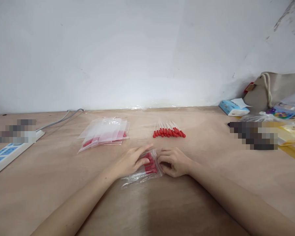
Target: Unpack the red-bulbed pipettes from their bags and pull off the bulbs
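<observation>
Clear plastic bag [137, 178] with a bunch of red pieces [151, 165] inside, lying flat on the brown-covered table [108, 209], pretty much front and center in the head view. Left hand [132, 162] is over its left part, thumb down on the plastic by the red bits and the fingers stretched out away from it. Right hand [174, 162] is at the bag's right edge with the fingers curled in — can't tell if they're actually pinching the plastic. The two hands are apart, red stuff between them. Further back on the left there's a loose pile of similar bags [105, 131], with some red showing through the lower ones. Right of that, a fanned-out row of red-tipped sticks [169, 131], red ends facing the person. Far left is a white power strip [14, 152] with blue sockets and a gray cable [61, 122]. Far right: blue tissue box [232, 108] near the wall [137, 52], next to a beige bag [257, 93] — plus yellowish plastic in front.
</observation>
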The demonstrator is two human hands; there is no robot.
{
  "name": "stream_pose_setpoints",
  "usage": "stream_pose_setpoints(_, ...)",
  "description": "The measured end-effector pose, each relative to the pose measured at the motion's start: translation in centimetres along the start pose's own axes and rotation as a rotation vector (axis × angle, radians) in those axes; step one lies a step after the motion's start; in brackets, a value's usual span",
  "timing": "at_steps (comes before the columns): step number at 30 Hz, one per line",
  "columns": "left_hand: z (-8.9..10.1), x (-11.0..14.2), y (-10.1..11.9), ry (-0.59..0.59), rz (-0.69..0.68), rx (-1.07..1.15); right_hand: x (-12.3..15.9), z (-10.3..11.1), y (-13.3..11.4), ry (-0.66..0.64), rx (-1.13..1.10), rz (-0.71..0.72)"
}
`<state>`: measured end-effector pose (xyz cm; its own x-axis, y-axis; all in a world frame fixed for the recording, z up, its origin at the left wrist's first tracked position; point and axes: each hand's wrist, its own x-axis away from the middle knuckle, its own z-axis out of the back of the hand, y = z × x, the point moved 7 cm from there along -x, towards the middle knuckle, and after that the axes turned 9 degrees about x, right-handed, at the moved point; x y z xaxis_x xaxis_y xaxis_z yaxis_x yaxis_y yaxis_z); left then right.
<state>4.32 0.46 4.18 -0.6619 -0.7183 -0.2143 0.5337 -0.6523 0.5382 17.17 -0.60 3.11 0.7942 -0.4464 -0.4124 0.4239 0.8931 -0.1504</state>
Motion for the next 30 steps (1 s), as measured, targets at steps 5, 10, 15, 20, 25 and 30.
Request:
stream_pose_setpoints(5,-0.7,2.8,0.7,-0.049,0.091,0.05,-0.4,0.3,1.2,0.067,-0.285,-0.165)
stream_pose_setpoints(10,-1.4,3.4,0.0,-0.004,0.045,0.078,-0.7,-1.1,2.5,0.119,-0.28,-0.391)
stream_pose_setpoints(15,-1.3,1.9,-1.3,0.005,0.03,0.091,-0.9,-1.3,2.8,0.076,-0.438,-0.44)
stream_pose_setpoints(20,-0.8,1.0,-1.6,0.068,0.026,0.09,-0.8,-1.3,3.5,0.036,-0.537,-0.502)
stream_pose_setpoints(25,-0.9,1.1,-1.5,0.074,0.02,0.092,-0.3,-2.5,4.0,0.041,-0.737,-0.54)
stream_pose_setpoints(30,-0.9,1.1,-1.5,0.063,0.038,0.078,-0.5,-3.4,4.2,0.091,-0.786,-0.572)
